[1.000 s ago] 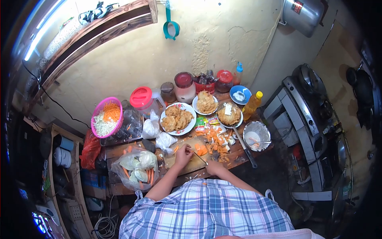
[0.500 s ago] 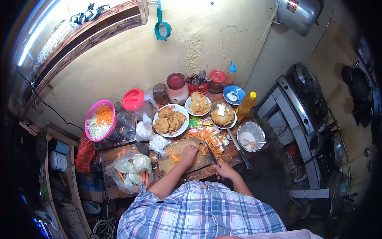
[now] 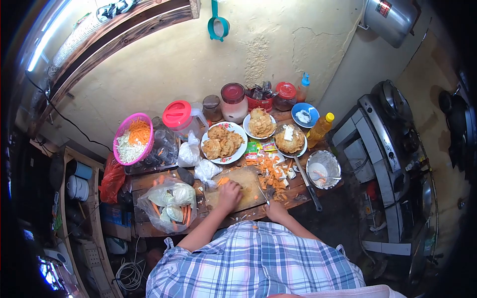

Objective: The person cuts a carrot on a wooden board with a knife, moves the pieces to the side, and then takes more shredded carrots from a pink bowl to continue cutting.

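My left hand [image 3: 230, 195] rests on the wooden cutting board [image 3: 251, 181] with its fingers curled down. Orange carrot pieces [image 3: 223, 181] lie against the far side of those fingers; whatever is under them is hidden. In my right hand [image 3: 276, 211] is the handle of a knife [image 3: 262, 191], its blade pointing away from me over the board's right edge. Just beyond the blade is a heap of carrot peelings and scraps [image 3: 273, 171].
A clear bag of cabbage and carrots [image 3: 171, 206] lies left of the board. Behind are plates of fritters [image 3: 223, 143], a pink basket of shredded vegetables [image 3: 133, 139], jars and an oil bottle [image 3: 320, 130]. A batter-smeared bowl [image 3: 323, 170] and a long-handled turner [image 3: 309, 186] are at right.
My left hand has moved left across the board, up to the carrot pieces. My right hand still holds the knife, now nearer the board's edge. The whole view has shifted slightly.
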Demonstrator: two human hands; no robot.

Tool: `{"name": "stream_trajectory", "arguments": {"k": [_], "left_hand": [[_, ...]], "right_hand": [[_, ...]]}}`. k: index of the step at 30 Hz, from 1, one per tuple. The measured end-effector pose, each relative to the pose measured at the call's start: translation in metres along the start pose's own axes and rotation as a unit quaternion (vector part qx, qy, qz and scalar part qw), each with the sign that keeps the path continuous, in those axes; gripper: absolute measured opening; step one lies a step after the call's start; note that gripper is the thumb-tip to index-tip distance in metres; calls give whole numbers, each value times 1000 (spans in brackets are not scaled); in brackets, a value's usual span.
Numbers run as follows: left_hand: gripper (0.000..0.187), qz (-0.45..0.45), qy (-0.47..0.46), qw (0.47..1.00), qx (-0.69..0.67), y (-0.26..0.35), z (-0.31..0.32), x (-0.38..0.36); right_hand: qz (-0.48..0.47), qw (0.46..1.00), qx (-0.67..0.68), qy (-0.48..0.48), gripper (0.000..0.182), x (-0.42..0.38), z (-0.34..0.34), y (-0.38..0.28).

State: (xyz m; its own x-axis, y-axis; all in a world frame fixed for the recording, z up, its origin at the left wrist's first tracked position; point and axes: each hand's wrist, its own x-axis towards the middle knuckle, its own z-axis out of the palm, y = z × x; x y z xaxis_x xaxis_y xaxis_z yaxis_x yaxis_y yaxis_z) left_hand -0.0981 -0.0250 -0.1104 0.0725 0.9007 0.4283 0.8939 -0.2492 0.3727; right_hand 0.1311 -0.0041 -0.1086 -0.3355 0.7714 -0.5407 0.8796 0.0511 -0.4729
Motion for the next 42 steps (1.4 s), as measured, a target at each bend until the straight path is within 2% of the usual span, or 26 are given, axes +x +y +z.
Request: {"name": "stream_trajectory", "arguments": {"k": [2, 3, 5, 6, 8, 11, 15, 20, 24, 26, 36, 39, 41, 42], "left_hand": [[23, 14, -59, 994, -86, 13, 16, -3], [23, 13, -60, 994, -86, 19, 23, -4], [20, 32, -120, 990, -64, 29, 37, -4], [20, 33, -119, 990, -66, 32, 42, -4], [15, -16, -225, 974, -12, 35, 51, -2], [11, 1, -256, 965, 62, 41, 56, 0], [12, 14, -220, 971, 96, 58, 53, 3], [14, -14, -274, 960, 61, 67, 56, 2], [13, -21, -247, 968, 41, 56, 55, 3], [12, -6, -203, 977, 61, 49, 56, 4], [8, 12, -229, 971, 70, 40, 62, 12], [8, -3, -206, 977, 53, 36, 72, 18], [17, -85, -251, 960, -86, 41, 67, 33], [17, -83, -255, 960, -86, 48, 65, 41]], "right_hand": [[-8, 1000, 10, 25, 35, 1, -6, -4], [-8, 1000, 9, 24, 35, 3, -6, -3], [-21, 996, 40, 73, 34, 6, -11, -1], [-19, 996, 39, 75, 34, 6, -13, 1], [-3, 994, 60, 94, 32, -3, -23, -2], [-28, 987, 105, 122, 31, -1, -19, 14], [-16, 983, 137, 123, 31, -5, -22, 21], [-19, 982, 137, 130, 31, -7, -22, 21], [-25, 983, 125, 132, 30, -10, -22, 20], [-34, 985, 112, 124, 29, -9, -19, 24], [-36, 980, 121, 155, 29, -11, -3, 50], [-24, 977, 147, 151, 29, -16, -7, 52], [20, 973, 194, 127, 32, -34, -24, 38], [23, 972, 196, 127, 32, -31, -18, 44]]}}
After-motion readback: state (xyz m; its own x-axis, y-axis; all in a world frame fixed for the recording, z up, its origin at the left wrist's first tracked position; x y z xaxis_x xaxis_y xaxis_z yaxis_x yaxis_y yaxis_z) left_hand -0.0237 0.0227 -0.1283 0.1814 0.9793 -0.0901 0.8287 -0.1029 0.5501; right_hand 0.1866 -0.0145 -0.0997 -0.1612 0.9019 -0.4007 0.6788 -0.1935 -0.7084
